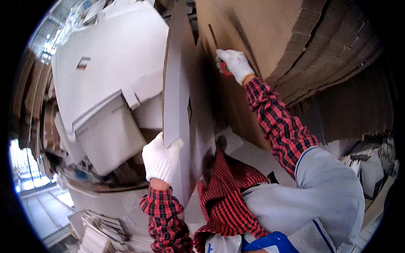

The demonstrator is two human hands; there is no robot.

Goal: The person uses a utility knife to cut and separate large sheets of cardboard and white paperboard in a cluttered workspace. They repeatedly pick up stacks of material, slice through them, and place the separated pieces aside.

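Red and black checked sleeves come up from the bottom of the picture, and a grey vest covers the person's chest and shoulder. On the left side, the left hand in a white knitted glove (pixel 161 160) grips the lower edge of a tall flat grey cardboard sheet (pixel 179 97). Its fingers are curled tight around that edge, with the thumb on the near side. This sheet stands almost straight up in the middle of the picture, with its thin edge turned toward the camera. Higher up, the right hand in a white knitted glove (pixel 234 64) reaches out to the far side of the sheet, near its top. Its fingers are closed around a small red thing (pixel 226 70); too little of it shows to tell what it is. Behind this hand, big stacks of brown cardboard (pixel 320 55) lean in thick layers. On the left, folded white cardboard boxes (pixel 109 84) are piled up. Low on the left lie heaps of flat pale cardboard pieces (pixel 101 236) on the floor.
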